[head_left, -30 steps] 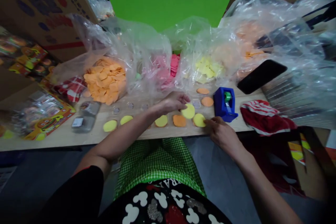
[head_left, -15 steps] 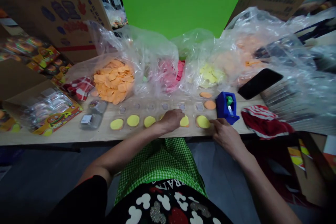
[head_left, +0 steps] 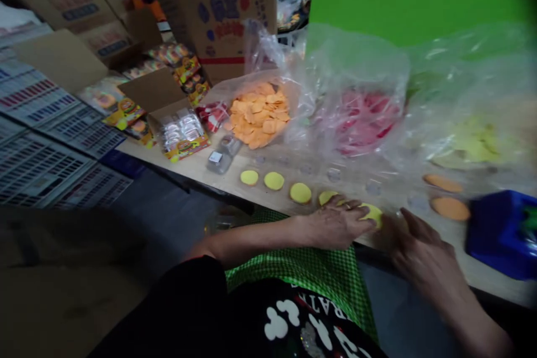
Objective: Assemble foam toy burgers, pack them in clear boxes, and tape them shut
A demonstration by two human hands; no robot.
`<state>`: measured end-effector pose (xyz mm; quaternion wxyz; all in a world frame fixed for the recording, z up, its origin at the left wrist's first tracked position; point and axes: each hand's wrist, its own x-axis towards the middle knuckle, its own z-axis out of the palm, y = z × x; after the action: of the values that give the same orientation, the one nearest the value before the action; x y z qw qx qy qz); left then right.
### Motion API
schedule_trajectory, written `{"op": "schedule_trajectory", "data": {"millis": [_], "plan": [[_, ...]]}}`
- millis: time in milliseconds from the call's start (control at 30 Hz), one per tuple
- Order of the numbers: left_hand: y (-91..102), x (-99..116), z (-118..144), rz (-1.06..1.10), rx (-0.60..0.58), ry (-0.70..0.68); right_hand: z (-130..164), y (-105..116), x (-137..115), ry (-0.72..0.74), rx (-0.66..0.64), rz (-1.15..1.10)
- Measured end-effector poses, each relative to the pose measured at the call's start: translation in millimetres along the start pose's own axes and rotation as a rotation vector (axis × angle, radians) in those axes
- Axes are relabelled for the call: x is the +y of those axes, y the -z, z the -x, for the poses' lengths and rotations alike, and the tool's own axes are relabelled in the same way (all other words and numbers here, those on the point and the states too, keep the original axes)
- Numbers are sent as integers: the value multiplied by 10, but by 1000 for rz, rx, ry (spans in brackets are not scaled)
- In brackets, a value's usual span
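Observation:
Thin yellow discs (head_left: 301, 193) sit in a row of clear plastic containers along the table's front edge. Under some of them an orange rim shows. My left hand (head_left: 335, 225) lies over the right part of the row, fingers stretched across two yellow discs, one of them this disc (head_left: 371, 215). Just to its right, my right hand (head_left: 425, 249) is at the end of the row, its index finger pointing out; motion smears the other fingers, and what lies under them is hidden. Two orange discs (head_left: 450, 208) rest on the table beyond that hand.
A blue tape dispenser (head_left: 499, 235) stands at the right. Behind the row are clear bags of orange pieces (head_left: 260, 114), pink pieces (head_left: 367, 120) and yellow pieces (head_left: 478, 142). A closed-up clear container (head_left: 224, 154) and an open carton of wrapped packs (head_left: 182, 131) are at the left.
The view has swung left, bringing stacked crates and boxes into sight. My left hand has shifted rightward along the row and flattened over the discs. My right hand now sits closer to it.

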<state>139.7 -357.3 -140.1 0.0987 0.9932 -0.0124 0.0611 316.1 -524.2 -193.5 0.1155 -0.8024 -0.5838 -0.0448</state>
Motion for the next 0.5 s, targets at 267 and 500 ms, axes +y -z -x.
{"op": "schedule_trajectory", "data": {"millis": [267, 500], "plan": [[327, -991, 1716, -105, 305, 908, -209, -58, -513, 196, 163, -109], [-28, -833, 2045, -255, 227, 860, -605, -331, -1373, 349, -6, -182]]}}
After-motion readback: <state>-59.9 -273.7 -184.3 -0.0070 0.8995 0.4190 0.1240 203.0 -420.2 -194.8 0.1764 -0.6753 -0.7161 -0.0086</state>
